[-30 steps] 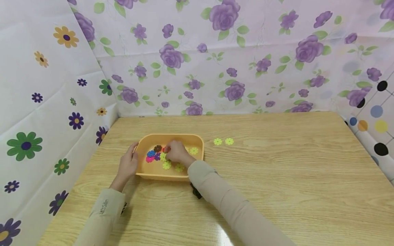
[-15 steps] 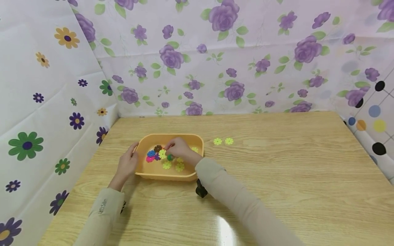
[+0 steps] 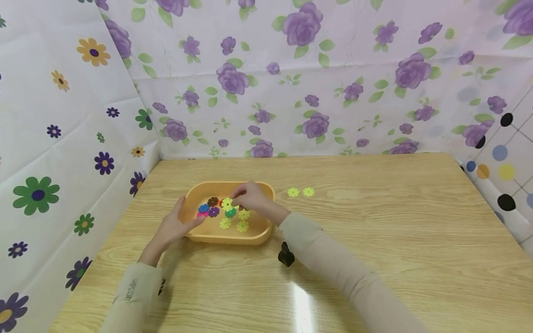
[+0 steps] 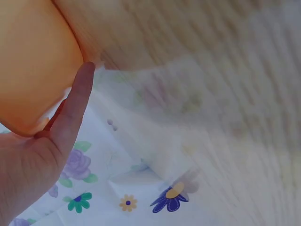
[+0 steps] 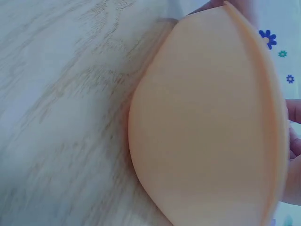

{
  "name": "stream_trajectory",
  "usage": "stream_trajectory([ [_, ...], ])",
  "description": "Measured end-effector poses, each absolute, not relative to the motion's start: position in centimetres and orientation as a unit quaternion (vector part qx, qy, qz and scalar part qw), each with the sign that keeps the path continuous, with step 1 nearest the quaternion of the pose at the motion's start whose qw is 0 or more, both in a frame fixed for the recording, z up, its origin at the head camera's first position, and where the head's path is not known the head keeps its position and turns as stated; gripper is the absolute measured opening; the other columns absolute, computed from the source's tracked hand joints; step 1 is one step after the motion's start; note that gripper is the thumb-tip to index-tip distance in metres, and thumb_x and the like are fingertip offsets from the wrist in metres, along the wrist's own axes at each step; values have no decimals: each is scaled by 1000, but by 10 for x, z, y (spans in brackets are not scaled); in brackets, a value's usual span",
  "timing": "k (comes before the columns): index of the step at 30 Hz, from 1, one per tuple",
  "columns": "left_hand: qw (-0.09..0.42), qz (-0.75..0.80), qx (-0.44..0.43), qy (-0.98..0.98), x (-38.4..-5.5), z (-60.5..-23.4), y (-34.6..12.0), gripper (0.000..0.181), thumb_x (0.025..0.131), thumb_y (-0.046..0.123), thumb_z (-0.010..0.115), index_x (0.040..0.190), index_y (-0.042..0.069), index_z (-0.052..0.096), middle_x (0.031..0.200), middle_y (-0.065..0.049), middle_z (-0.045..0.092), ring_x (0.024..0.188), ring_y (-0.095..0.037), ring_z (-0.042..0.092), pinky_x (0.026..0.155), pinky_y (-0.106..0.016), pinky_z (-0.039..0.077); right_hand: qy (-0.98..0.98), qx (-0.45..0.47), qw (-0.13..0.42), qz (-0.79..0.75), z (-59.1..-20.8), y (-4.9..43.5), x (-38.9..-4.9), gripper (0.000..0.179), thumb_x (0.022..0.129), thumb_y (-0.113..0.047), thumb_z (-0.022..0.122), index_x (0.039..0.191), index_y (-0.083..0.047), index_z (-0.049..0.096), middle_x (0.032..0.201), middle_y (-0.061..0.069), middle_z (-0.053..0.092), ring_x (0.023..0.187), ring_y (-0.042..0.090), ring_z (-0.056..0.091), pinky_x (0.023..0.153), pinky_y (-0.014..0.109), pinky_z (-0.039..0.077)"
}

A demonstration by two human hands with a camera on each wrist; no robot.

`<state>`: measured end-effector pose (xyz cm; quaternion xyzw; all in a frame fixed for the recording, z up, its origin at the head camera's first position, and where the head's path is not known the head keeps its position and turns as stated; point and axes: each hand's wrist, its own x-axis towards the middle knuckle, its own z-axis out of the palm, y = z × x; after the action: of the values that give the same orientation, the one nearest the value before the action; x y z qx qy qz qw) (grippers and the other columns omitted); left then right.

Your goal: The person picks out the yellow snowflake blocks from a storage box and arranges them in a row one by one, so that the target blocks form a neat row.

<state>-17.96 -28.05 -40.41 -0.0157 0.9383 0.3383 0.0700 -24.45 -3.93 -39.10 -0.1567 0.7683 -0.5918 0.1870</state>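
Touching the left end of an orange tray (image 3: 229, 239) with left hand (image 3: 170, 227) outspread, and pinching a yellow flower disc (image 3: 226, 205) in right hand (image 3: 252, 198) above coloured discs (image 3: 213, 212) inside, left of two yellow discs (image 3: 293, 192) on the table (image 3: 374, 231).

"What did the orange basin (image 3: 229, 239) stand on?"

"A light wooden table (image 3: 374, 222), its grain running mostly side to side, with a streak of glare (image 3: 302, 303) low in the head view."

"Whereabouts on it?"

"Left of the middle. Just beyond the basin's right-hand side, a yellow flower-shaped disc (image 3: 293, 192) lay flat on the wood, and a second yellow disc (image 3: 308, 191) lay to its right, near but not touching."
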Motion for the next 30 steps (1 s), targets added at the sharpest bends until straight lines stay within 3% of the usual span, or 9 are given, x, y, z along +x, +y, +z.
stream_trajectory([
  [3,75,334,-11,939,-179,-405,-281,108,77,49,66,145,2,-4,146,-30,10,130,-48,17,102,-60,19,767,-156,181,-596,-386,-31,-244,13,80,1,64,93,3,66,75,5,62,75,39,60,60,38,50],
  [12,66,331,5,941,-178,-410,-283,112,74,43,71,144,-1,-4,145,-32,11,129,-48,18,102,-59,20,759,-143,171,-611,-381,-3,-242,12,80,0,63,92,3,65,72,5,60,56,15,54,50,24,43],
  [25,60,314,-4,948,-180,-413,-284,113,75,52,67,144,0,-4,144,-33,11,129,-49,19,102,-58,21,756,-109,157,-626,-378,40,-247,16,82,-2,63,98,3,64,78,13,61,57,15,54,55,27,46],
  [30,70,316,0,946,-181,-411,-285,112,76,51,67,144,1,-7,145,-32,9,129,-50,17,102,-59,20,749,-96,155,-637,-382,56,-253,17,82,-1,63,98,4,63,73,9,60,56,14,54,55,27,47],
])
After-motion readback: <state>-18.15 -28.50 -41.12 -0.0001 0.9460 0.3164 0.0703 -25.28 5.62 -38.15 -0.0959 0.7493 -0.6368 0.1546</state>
